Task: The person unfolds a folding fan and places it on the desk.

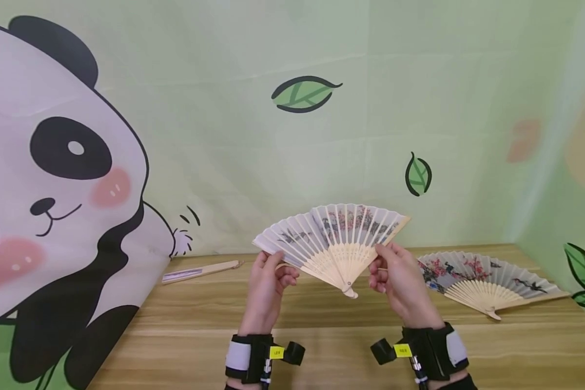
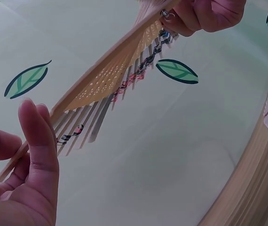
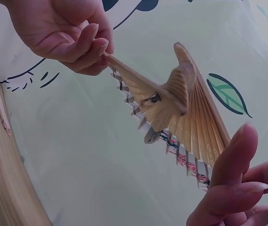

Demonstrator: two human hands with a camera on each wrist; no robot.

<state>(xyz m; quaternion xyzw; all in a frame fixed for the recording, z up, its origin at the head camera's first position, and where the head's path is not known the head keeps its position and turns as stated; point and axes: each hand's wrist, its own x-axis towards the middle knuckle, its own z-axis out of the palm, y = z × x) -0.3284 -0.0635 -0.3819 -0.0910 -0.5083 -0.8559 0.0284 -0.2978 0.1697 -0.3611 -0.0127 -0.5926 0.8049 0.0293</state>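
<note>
A folding fan (image 1: 336,244) with pale wooden ribs and a flowered print is spread wide, held up above the table between both hands. My left hand (image 1: 265,287) pinches its left outer edge between thumb and fingers. On the opposite side, my right hand (image 1: 402,276) grips the right outer rib with thumb and fingers. The pivot end (image 1: 349,290) points down toward me, between the hands. In the right wrist view, the ribs (image 3: 195,122) bunch together at the pivot, and the left hand (image 3: 68,33) shows at the far edge.
A second fan (image 1: 487,281) lies spread on the wooden table (image 1: 200,319) to the right, close to the right hand. Back left lies a folded fan (image 1: 202,271). Behind the table hangs a green backdrop (image 1: 214,135) with a printed panda and leaves.
</note>
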